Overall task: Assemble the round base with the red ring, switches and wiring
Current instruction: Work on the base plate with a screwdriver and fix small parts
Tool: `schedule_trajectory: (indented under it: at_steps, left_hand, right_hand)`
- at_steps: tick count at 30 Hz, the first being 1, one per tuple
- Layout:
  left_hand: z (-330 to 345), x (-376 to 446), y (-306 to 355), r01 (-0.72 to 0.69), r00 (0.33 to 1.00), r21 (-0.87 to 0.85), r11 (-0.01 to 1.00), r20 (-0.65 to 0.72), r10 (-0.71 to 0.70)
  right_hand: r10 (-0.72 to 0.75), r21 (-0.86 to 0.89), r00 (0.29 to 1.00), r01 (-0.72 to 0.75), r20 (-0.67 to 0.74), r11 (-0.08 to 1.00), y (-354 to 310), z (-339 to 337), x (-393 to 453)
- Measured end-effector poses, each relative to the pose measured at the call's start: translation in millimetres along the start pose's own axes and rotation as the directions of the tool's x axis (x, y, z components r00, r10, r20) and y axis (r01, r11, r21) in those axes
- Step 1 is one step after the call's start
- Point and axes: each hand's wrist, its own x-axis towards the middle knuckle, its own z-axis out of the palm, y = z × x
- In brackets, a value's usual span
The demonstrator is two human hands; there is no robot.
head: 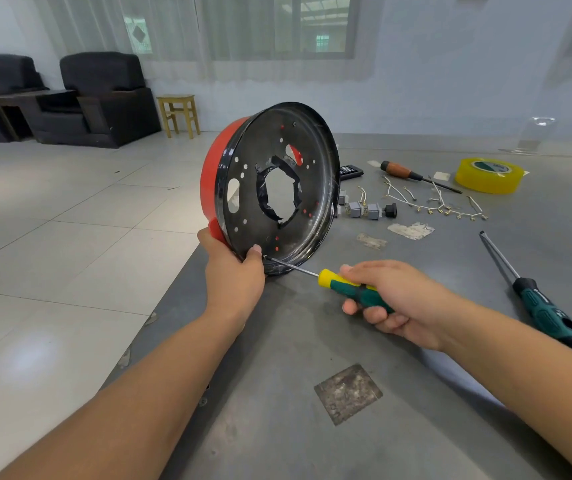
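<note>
Two dark armchairs [97, 98] sit in the upper left of the frame, the far left one cut off by the edge, with one small wooden stool [178, 114] beside them on a pale tiled floor [52, 209]. Sheer curtains [180, 32] cover the window along the top, so what's outside is pretty much a blur.

Grey worktop [312, 427] fills the lower right, scuffed, with a square patch of old residue near the bottom centre.

Round base [279, 188] is stood on edge at centre frame, bottom rim touching the worktop, black inner face toward the camera with a ragged taped hole in the middle. Its red ring [213, 171] shows only as a band on the left side; the rest is hidden behind the black plate.

Left hand [232, 275] grips the base's lower edge, thumb curled over the rim. Right hand [395, 299] is wrapped around a green and yellow screwdriver [347, 285], tip at the rim right next to the thumb. Can't make out any screw there.

Three screwdrivers total: that one, a bigger green one [537, 299] lying at right, and a wooden-handled one [412, 173] further back. One roll of yellow tape [489, 174] upper right. Switches [367, 210] lie just right of the base, partly hidden behind it, so no clean count. Wiring [433, 202] is a tangle of thin pale leads beside them, too small to count.
</note>
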Motion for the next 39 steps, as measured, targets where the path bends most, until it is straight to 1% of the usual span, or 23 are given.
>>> schedule_trajectory:
  at_steps: [2, 4, 7, 9, 10, 11, 12, 14, 15, 16, 17, 19, 22, 24, 26, 27, 28, 30, 31, 33, 36, 38, 39]
  left_hand:
    - [0, 0, -1, 0.003, 1.0, 0.001, 1.0, -0.006, -0.003]
    - [0, -1, -1, 0.006, 1.0, -0.003, 1.0, -0.007, -0.006]
    - [1, -2, 1, 0.007, 1.0, -0.003, 1.0, -0.002, -0.007]
    - [1, -3, 1, -0.005, 1.0, 0.009, 1.0, 0.002, 0.005]
    - [1, -4, 1, -0.014, 1.0, 0.021, 1.0, 0.003, 0.014]
    - [1, -5, 2, -0.021, 1.0, 0.031, 0.999, 0.003, 0.021]
    - [1, -6, 2, -0.025, 1.0, 0.039, 0.999, 0.004, 0.025]
    - [1, -7, 3, -0.031, 1.0, 0.054, 0.998, 0.009, 0.03]
    - [1, -8, 3, -0.031, 0.999, 0.057, 0.998, 0.01, 0.031]
    - [1, -8, 4, -0.03, 1.0, 0.056, 0.998, 0.008, 0.029]
    - [1, -8, 4, -0.027, 1.0, 0.056, 0.998, 0.006, 0.027]
    - [1, -9, 6, -0.022, 1.0, 0.06, 0.998, 0.004, 0.022]
    - [1, -10, 7, -0.019, 1.0, 0.073, 0.997, 0.006, 0.018]
    - [1, -12, 8, -0.02, 1.0, 0.075, 0.997, 0.003, 0.02]
    - [1, -13, 9, -0.028, 1.0, 0.082, 0.996, 0.003, 0.027]
    - [1, -13, 8, -0.031, 1.0, 0.084, 0.996, 0.005, 0.03]
    - [1, -14, 8, -0.031, 1.0, 0.083, 0.996, 0.006, 0.031]
    - [1, -14, 9, -0.029, 1.0, 0.08, 0.996, 0.009, 0.029]
    - [2, -14, 9, -0.029, 1.0, 0.079, 0.996, 0.011, 0.028]
    - [2, -14, 10, -0.026, 1.0, 0.077, 0.997, 0.009, 0.025]
    - [2, -14, 10, -0.022, 1.0, 0.071, 0.997, 0.003, 0.022]
    - [3, -15, 10, -0.026, 1.0, 0.08, 0.996, 0.003, 0.026]
    - [2, -15, 10, -0.029, 1.0, 0.085, 0.996, 0.004, 0.029]
  right_hand:
    - [-0.059, -0.06, 0.998, 0.059, 0.007, 0.996, 0, -3, 2]
    - [-0.224, -0.343, 0.972, 0.187, -0.07, 0.921, -1, -5, 0]
    - [-0.548, -0.821, 0.836, 0.289, -0.034, 0.492, 4, -9, -4]
    - [-0.65, -0.963, 0.759, 0.205, 0.042, 0.177, 12, -9, -7]
    - [-0.673, -0.977, 0.738, 0.174, 0.047, 0.123, 13, -7, -8]
    - [-0.668, -0.967, 0.744, 0.179, 0.012, 0.183, 13, -5, -9]
    - [-0.611, -0.904, 0.789, 0.212, -0.066, 0.372, 11, -2, -8]
    - [-0.255, -0.447, 0.952, 0.158, -0.167, 0.88, 6, 1, -5]
    - [-0.07, -0.202, 0.992, 0.047, -0.109, 0.978, 5, 3, -6]
    - [0.006, -0.075, 0.999, -0.01, -0.052, 0.997, 3, 3, -8]
    - [0.002, -0.069, 1.0, -0.003, -0.027, 0.998, 3, 2, -7]
    - [-0.142, -0.316, 0.986, 0.108, -0.085, 0.943, 3, -2, -6]
    - [-0.522, -0.808, 0.846, 0.229, -0.111, 0.542, 4, -9, -5]
    - [-0.659, -0.945, 0.752, 0.223, 0.012, 0.238, 8, -9, -7]
    - [-0.685, -0.983, 0.726, 0.158, 0.054, 0.09, 12, -7, -10]
    - [-0.667, -0.977, 0.745, 0.151, 0.012, 0.151, 12, -5, -11]
    - [-0.606, -0.928, 0.793, 0.175, -0.065, 0.328, 10, -2, -12]
    - [-0.283, -0.535, 0.944, 0.151, -0.172, 0.831, 4, 1, -8]
    - [-0.09, -0.292, 0.987, 0.049, -0.131, 0.955, 2, 2, -8]
    - [0.028, -0.114, 0.999, -0.033, -0.045, 0.993, 0, 3, -8]
    - [-0.165, -0.323, 0.981, 0.126, -0.098, 0.938, -2, 0, -7]
    - [-0.413, -0.629, 0.904, 0.259, -0.109, 0.733, -1, -4, -10]
    - [-0.521, -0.786, 0.851, 0.279, -0.064, 0.553, 2, -5, -12]
